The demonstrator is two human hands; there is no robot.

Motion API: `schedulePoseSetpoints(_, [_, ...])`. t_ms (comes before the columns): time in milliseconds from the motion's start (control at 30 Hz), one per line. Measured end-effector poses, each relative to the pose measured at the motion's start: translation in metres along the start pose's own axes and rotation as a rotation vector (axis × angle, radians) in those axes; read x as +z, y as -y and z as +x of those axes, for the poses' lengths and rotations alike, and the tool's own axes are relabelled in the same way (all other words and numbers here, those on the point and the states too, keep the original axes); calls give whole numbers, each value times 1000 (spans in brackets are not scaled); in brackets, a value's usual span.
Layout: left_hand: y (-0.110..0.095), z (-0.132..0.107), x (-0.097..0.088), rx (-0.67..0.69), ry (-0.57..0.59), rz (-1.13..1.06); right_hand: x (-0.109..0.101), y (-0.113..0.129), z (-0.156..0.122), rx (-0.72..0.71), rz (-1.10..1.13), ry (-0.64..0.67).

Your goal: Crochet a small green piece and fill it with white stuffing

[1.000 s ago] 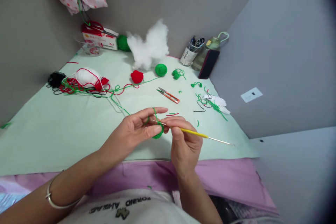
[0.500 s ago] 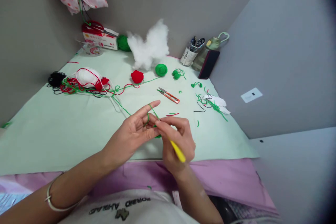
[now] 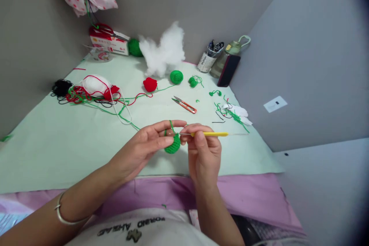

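My left hand (image 3: 144, 140) pinches a small round green crochet piece (image 3: 173, 145) between thumb and fingers. Green yarn (image 3: 171, 124) loops over its raised index finger and trails back to the left across the table. My right hand (image 3: 204, 150) is closed around a crochet hook (image 3: 211, 134) with a yellow handle, held nearly level. The metal shaft points left and its tip meets the top edge of the green piece; whether it passes through a stitch I cannot tell. Beyond the hands lie orange thread snips (image 3: 185, 105).
Tangled yarn with a white ball (image 3: 96, 85) lies left. A red ball (image 3: 150, 84), a green ball (image 3: 176, 77) and white stuffing (image 3: 163, 52) sit farther back. Yarn scraps (image 3: 235, 113) lie right, below a phone (image 3: 228, 70), a bottle (image 3: 218, 65) and a pen cup (image 3: 207, 61).
My right hand has turned, bringing the hook from slanting toward me to nearly level. The green piece, mostly hidden before, now shows below my left fingers. My left index finger has lowered.
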State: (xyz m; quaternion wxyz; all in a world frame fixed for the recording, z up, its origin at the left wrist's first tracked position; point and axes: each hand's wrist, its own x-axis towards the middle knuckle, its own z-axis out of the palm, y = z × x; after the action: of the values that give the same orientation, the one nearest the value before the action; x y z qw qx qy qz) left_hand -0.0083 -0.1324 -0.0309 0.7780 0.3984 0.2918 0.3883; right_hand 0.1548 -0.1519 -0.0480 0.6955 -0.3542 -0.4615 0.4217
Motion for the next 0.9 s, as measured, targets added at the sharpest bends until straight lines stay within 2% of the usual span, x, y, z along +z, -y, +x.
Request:
schedulePoseSetpoints(133, [3,-1,-1,35,-38,111,2,-8,-3,64,-54,47])
schedulePoseSetpoints(233, [-4,-1,-2,48,-54,204,3,-7,-2,96,-75,65])
schedulePoseSetpoints(367, [-20,3,-3,122,-51,260,8,5,9,24,-118,102])
schedulePoseSetpoints(467, [-34,12,-4,157,21,268,15,13,25,-66,-203,169])
schedulePoseSetpoints(567, [-46,28,-8,154,83,162,20,14,45,-169,-318,216])
schedulePoseSetpoints(633, [-51,39,-13,112,46,43,23,10,62,-278,-420,253])
schedulePoseSetpoints(733, [-50,52,-21,75,-5,-8,22,1,93,-449,-594,277])
schedulePoseSetpoints(800, [-43,54,-23,11,17,-12,17,-3,119,-465,-618,215])
schedulePoseSetpoints(900, [-30,53,-25,-123,100,-9,0,-7,164,-437,-609,35])
